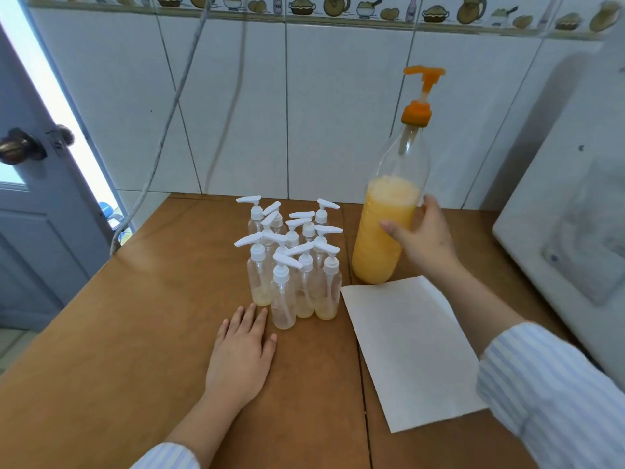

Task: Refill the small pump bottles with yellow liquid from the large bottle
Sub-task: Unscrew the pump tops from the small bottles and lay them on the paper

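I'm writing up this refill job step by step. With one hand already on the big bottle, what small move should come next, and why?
Probably the left hand, now flat on the table, should pick up the nearest small bottle and unscrew its white pump. All the small bottles remain capped and nearly empty, while the right hand already grips the big bottle.

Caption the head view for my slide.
Right hand grips large bottle beside small pump bottles; left hand rests flat on table.
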